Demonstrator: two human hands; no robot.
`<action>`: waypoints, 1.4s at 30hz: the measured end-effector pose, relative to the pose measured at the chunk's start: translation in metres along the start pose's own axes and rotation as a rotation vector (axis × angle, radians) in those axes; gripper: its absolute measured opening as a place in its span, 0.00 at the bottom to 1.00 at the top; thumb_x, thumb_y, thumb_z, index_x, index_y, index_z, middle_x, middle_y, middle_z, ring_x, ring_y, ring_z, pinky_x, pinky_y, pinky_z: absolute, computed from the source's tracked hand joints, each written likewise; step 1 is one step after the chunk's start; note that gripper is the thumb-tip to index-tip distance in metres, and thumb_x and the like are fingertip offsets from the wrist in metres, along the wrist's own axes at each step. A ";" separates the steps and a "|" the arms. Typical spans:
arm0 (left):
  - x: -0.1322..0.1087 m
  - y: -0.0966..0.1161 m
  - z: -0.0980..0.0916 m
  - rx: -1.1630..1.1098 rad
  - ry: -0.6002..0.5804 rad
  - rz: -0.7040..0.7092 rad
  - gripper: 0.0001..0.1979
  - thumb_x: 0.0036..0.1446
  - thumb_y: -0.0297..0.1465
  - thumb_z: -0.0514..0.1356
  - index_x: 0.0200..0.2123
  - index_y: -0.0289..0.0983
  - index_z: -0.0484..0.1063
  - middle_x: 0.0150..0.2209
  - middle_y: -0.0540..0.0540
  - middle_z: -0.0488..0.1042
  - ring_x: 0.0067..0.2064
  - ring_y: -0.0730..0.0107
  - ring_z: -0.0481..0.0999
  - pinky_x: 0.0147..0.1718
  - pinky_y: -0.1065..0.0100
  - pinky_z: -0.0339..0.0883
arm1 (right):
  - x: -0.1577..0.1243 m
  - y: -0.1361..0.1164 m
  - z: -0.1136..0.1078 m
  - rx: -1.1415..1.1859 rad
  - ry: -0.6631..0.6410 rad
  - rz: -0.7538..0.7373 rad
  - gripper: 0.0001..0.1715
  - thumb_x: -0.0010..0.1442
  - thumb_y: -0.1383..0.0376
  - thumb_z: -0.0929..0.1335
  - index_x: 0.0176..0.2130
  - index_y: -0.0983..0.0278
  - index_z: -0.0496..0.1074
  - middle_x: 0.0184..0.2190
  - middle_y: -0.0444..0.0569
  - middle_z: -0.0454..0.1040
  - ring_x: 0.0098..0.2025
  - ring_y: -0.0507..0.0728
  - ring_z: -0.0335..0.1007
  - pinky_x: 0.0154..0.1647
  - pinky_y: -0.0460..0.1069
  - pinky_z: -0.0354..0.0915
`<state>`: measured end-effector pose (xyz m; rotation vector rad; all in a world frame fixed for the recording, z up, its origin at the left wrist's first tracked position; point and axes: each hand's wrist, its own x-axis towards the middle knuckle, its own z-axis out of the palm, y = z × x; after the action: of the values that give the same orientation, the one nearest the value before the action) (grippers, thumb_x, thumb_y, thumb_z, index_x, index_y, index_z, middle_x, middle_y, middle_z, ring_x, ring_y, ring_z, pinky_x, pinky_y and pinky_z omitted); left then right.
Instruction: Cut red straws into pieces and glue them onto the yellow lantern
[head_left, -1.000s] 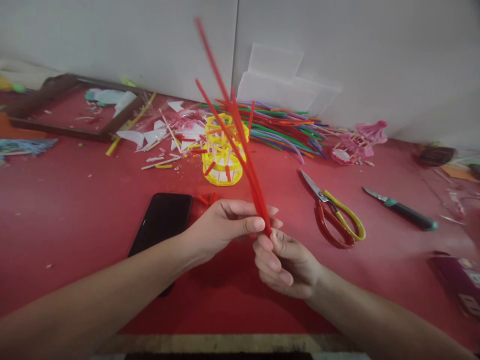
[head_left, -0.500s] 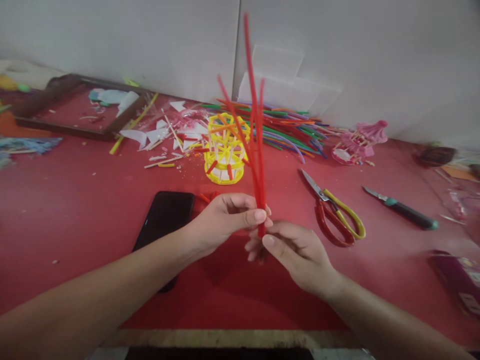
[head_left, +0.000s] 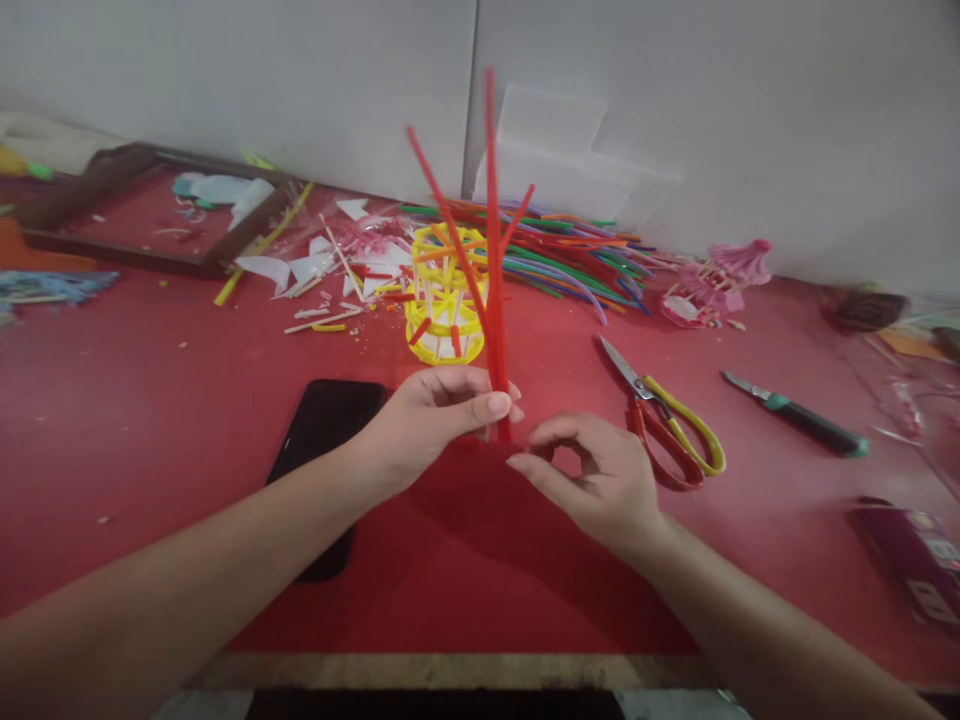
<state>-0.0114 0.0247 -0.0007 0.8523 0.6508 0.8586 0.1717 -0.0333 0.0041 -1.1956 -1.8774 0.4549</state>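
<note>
Between thumb and fingers, my left hand (head_left: 442,415) pinches several red pipe cleaners (head_left: 495,320) near their lower ends; their tops fan apart. My right hand (head_left: 600,475) is just right of the bundle's bottom, apart from it, its thumb and index finger curved with a gap between them and nothing visible held. Behind the bundle stands a round yellow frame (head_left: 447,335) with pale sticks and short red pieces on it. A black phone (head_left: 326,430) lies partly under my left forearm.
Scissors (head_left: 660,415) and a green-black knife (head_left: 806,420) lie at right. Coloured pipe cleaners (head_left: 585,270) are heaped at the back, beside a pink model (head_left: 716,285). Scraps and a brown frame (head_left: 120,245) are at back left; a maroon case (head_left: 904,550) sits far right.
My right hand has come off the bundle's lower end and moved slightly right. My left hand has shifted a little left and up with the red pipe cleaners, whose tops spread wider.
</note>
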 end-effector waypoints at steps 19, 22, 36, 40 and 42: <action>0.002 0.007 -0.002 -0.172 0.025 -0.018 0.12 0.40 0.34 0.76 0.26 0.35 0.79 0.23 0.53 0.76 0.24 0.80 0.73 0.23 0.81 0.71 | 0.020 0.008 0.044 -0.606 -0.497 -0.407 0.16 0.63 0.75 0.61 0.36 0.68 0.76 0.37 0.58 0.76 0.39 0.61 0.71 0.35 0.53 0.70; 0.000 0.008 -0.003 -0.225 -0.057 -0.052 0.11 0.43 0.34 0.75 0.28 0.36 0.79 0.23 0.53 0.76 0.25 0.80 0.74 0.25 0.80 0.73 | 0.021 0.007 0.045 -0.585 -0.485 -0.400 0.17 0.63 0.75 0.60 0.37 0.66 0.76 0.35 0.56 0.75 0.37 0.60 0.70 0.32 0.51 0.69; -0.001 0.011 0.001 -0.308 -0.063 -0.105 0.12 0.42 0.33 0.75 0.29 0.35 0.79 0.23 0.53 0.75 0.25 0.79 0.74 0.25 0.80 0.76 | 0.019 0.018 0.035 -0.112 -0.294 0.064 0.04 0.60 0.71 0.66 0.32 0.64 0.67 0.28 0.46 0.70 0.29 0.53 0.66 0.31 0.47 0.63; -0.001 0.011 0.000 -0.319 -0.048 -0.109 0.11 0.43 0.32 0.75 0.29 0.36 0.79 0.23 0.53 0.76 0.25 0.78 0.75 0.25 0.79 0.76 | 0.022 0.017 0.037 -0.032 -0.319 0.086 0.05 0.59 0.73 0.65 0.35 0.64 0.69 0.32 0.48 0.73 0.32 0.54 0.69 0.34 0.47 0.64; -0.002 0.011 0.001 -0.320 -0.042 -0.114 0.11 0.42 0.33 0.75 0.29 0.36 0.79 0.23 0.53 0.76 0.25 0.79 0.75 0.25 0.79 0.76 | 0.023 0.017 0.037 0.016 -0.331 0.085 0.07 0.60 0.73 0.64 0.35 0.64 0.70 0.32 0.48 0.74 0.32 0.53 0.69 0.35 0.47 0.65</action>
<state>-0.0161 0.0274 0.0094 0.5383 0.5031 0.8124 0.1472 -0.0004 -0.0178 -1.2519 -2.0997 0.7512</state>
